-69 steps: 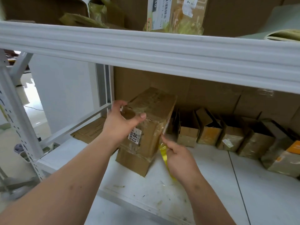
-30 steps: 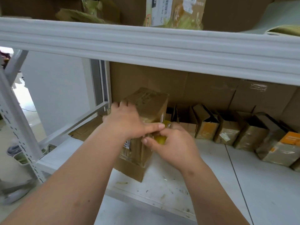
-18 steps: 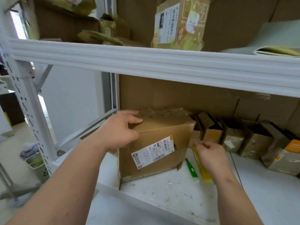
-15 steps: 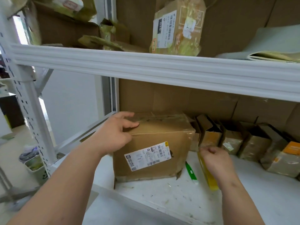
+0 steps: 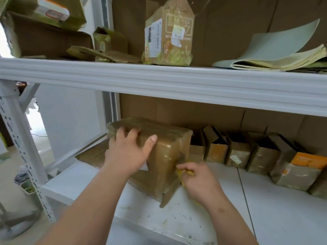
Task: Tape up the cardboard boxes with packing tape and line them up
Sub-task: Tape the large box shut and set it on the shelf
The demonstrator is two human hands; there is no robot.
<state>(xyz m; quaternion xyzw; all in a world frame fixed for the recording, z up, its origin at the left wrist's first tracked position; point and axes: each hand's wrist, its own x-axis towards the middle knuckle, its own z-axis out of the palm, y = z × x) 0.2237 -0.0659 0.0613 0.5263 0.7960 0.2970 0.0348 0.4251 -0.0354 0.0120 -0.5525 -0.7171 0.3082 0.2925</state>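
1. Brown cardboard box (image 5: 166, 156), wrapped in shiny tape, sits on the white shelf (image 5: 265, 209) with one corner turned toward the person.
2. Left hand (image 5: 127, 152) grips the top near edge of the box, fingers spread over the top and thumb on the front face.
3. Right hand (image 5: 198, 179) is just right of the box, low by its front corner. Its fingers are curled around something yellow (image 5: 185, 172) that touches the box. It is too blurry to say what the yellow thing is.
4. The two hands are apart, one on each side of the box corner.
5. A white label corner (image 5: 144, 167) peeks out under the left hand. No writing on it can be read.
6. Right of the right hand, a row of small open boxes (image 5: 238, 154) stands along the back of the shelf. Their flaps are up, and what is inside is too dark to see. The farthest one has an orange patch (image 5: 307, 160).
7. Above both hands, on the upper shelf (image 5: 159, 82), stands a taped box (image 5: 168, 34) with a white barcode label (image 5: 153, 38) and a small sticker showing "7". The other print is too small to read.
8. Right of that box lie folded pale sheets (image 5: 283, 55).
9. Up to the left of the left hand is a big brown box (image 5: 49, 39).
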